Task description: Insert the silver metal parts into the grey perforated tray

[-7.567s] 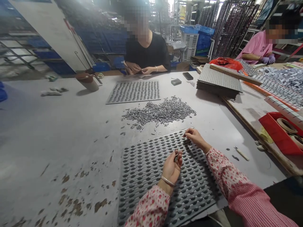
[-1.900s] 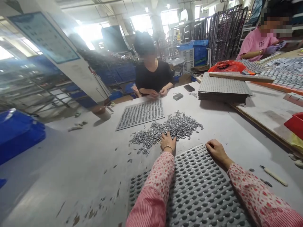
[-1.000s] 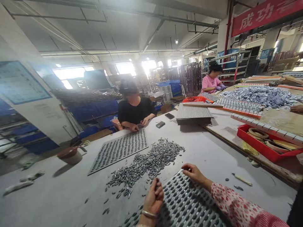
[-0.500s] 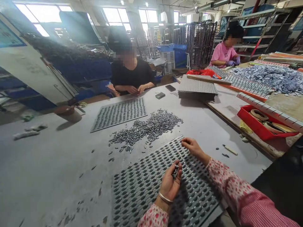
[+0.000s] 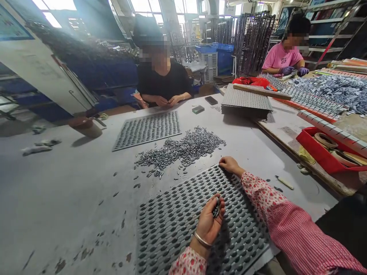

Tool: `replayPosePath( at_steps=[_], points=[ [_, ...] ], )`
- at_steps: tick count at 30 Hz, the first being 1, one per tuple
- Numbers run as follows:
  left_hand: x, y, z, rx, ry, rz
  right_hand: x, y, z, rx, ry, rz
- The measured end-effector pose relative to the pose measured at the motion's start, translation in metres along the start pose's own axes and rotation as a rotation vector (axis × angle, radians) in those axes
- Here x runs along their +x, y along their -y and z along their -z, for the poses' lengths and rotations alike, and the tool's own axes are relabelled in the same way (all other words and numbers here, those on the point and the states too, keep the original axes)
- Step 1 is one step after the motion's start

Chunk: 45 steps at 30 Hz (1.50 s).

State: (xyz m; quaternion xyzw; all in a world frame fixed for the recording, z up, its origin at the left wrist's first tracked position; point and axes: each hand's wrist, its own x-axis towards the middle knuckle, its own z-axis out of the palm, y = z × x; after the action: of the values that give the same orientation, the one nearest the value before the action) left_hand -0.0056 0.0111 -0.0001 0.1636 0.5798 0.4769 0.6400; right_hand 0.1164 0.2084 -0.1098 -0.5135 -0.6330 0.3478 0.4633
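Observation:
My left hand [image 5: 208,219], palm up with curled fingers, cups several small dark oval metal pieces [image 5: 216,209] above a grey tray [image 5: 174,233]. Rows of oval pockets cover this tray, and the ovals in them look dark. At the tray's far edge is my right hand [image 5: 230,165], thumb and fingers pinched together. What is between those fingertips, if anything, is too small to make out. A heap of the same oval pieces [image 5: 183,149] lies on the table just beyond the tray.
Across the table [image 5: 71,191], a person in black [image 5: 164,86] sits by a second pocketed tray [image 5: 149,130]. A tray stack [image 5: 246,101], red box [image 5: 318,152] and craft knife [image 5: 284,182] are at right. A person in pink [image 5: 282,59] sits beyond; a brown pot [image 5: 87,128] stands left.
My right hand has moved slightly outward to the tray's far edge. My left hand still cups its pieces. The view has shifted a little, and the gloved hands at far right have moved apart.

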Motion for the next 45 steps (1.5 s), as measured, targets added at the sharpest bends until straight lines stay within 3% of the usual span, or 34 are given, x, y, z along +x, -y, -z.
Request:
replayPosePath(
  at_steps=[13, 21, 30, 33, 36, 40, 42, 45],
  points=[
    [0.005, -0.001, -0.008, -0.008, 0.019, -0.088, -0.021, 0.009, 0.007, -0.114, -0.060, 0.087],
    [0.009, 0.004, -0.007, -0.036, 0.058, -0.060, -0.001, -0.005, 0.007, -0.189, 0.021, 0.087],
    [0.011, 0.004, -0.007, -0.024, 0.006, -0.073, 0.009, 0.006, 0.018, -0.164, 0.122, 0.202],
    [0.014, 0.004, -0.009, -0.035, -0.011, -0.090, 0.000, 0.016, 0.021, -0.094, 0.103, 0.201],
    [0.018, 0.003, -0.011, -0.051, -0.018, -0.114, -0.027, 0.028, 0.022, 0.014, 0.137, 0.240],
    [0.024, -0.001, -0.011, -0.064, -0.019, -0.129, -0.078, 0.039, 0.018, 0.393, 0.391, 0.348],
    [0.026, -0.002, -0.012, -0.064, -0.016, -0.131, -0.093, 0.042, 0.014, 0.635, 0.475, 0.316],
    [0.027, -0.003, -0.013, -0.061, -0.028, -0.123, -0.089, 0.038, 0.012, 0.676, 0.334, 0.183]
  ],
)
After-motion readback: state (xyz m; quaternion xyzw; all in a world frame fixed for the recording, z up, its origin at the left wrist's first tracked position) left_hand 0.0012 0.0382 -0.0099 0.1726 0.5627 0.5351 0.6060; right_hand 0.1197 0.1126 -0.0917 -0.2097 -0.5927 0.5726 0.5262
